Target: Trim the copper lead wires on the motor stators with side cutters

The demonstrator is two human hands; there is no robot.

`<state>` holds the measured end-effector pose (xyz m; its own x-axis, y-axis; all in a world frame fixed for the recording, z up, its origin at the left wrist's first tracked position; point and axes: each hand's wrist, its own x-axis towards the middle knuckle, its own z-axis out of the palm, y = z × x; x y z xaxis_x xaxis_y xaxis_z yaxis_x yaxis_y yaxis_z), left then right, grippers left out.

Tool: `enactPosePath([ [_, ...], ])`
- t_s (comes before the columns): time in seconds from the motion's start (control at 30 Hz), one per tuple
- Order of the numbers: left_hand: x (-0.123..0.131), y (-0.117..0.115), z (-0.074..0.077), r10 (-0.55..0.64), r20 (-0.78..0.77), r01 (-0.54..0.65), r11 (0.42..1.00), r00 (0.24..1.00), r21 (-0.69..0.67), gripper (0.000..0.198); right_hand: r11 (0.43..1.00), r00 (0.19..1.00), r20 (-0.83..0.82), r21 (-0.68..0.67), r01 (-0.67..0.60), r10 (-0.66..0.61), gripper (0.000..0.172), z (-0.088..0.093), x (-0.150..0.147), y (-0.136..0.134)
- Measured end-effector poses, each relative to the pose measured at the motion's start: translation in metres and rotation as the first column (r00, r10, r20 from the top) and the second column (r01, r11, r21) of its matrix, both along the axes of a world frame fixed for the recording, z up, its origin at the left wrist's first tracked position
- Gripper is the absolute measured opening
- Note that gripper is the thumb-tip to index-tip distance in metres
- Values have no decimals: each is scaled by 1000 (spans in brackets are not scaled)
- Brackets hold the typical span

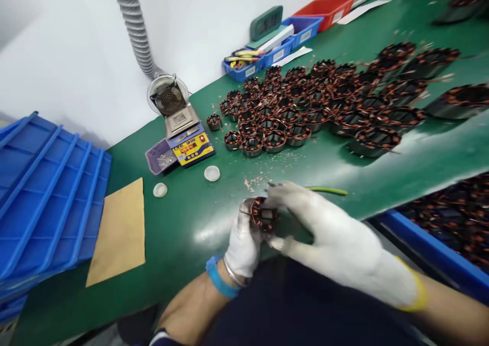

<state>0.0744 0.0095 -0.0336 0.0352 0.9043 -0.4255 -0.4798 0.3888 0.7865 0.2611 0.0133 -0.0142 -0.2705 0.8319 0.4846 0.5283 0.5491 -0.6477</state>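
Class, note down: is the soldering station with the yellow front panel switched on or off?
On: red digits glow on the display of the soldering station, which stands on the green bench.

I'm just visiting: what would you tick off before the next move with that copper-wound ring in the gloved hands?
1. Firm hold on the copper-wound ring: ok, the left hand wraps it from below, at the edge of the table.
2. Placing of the right hand: ok, its fingers lie over the ring's top; whether it grips, cannot tell.
3. Loose wire ends away from the fingers: cannot tell, too blurred.
4. Reach to the green rod: ok, it lies just behind the right hand.
5. Clean surface by the hands: not ok, copper scraps are scattered there.
6. Distance from the soldering station: ok, it stands well apart.
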Motion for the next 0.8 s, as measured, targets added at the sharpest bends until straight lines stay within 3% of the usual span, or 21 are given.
enactPosePath([
  [0.07, -9, -3, -6, 81, -57, -78, 996, 995, 52, 62, 963, 956, -294, -263, -62, -19, 72, -1, 9, 12],
  [0.13, -22, -6, -5, 124, -48, -120, 990, 991, 73, 60, 837, 780, -625, -444, -318, -35, 70, -5, 19, 28],
  [0.17, -27, -7, -3, 147, -25, -145, 988, 989, 59, 58, 759, 665, -746, -457, -465, -42, 72, -8, 21, 35],
  [0.23, -37, -6, 4, 208, 30, -208, 978, 978, -6, 48, 643, 486, -871, -411, -646, -70, 83, -15, 18, 43],
  [0.37, -53, -3, 15, 331, 100, -305, 928, 938, -216, 26, 528, 265, -961, -264, -807, -75, 95, -28, -3, 42],
  [0.47, -65, -4, 12, 369, 86, -332, 898, 925, -288, 18, 422, 139, -990, -141, -895, -35, 100, -33, -13, 37],
  [0.57, -79, -5, 2, 328, 50, -304, 915, 943, -266, 16, 387, 114, -993, -108, -916, -9, 103, -36, -15, 37],
  [0.63, -89, -5, -4, 254, 52, -235, 941, 966, -242, 21, 402, 157, -988, -140, -905, 10, 104, -37, -14, 38],
  [0.73, -97, -4, -8, 140, 59, -122, 962, 988, -246, 30, 470, 322, -947, -275, -839, 19, 101, -36, -12, 39],
  [0.8, -99, -2, -8, 92, 54, -73, 958, 994, -276, 41, 542, 473, -881, -390, -745, 16, 87, -33, -12, 38],
])
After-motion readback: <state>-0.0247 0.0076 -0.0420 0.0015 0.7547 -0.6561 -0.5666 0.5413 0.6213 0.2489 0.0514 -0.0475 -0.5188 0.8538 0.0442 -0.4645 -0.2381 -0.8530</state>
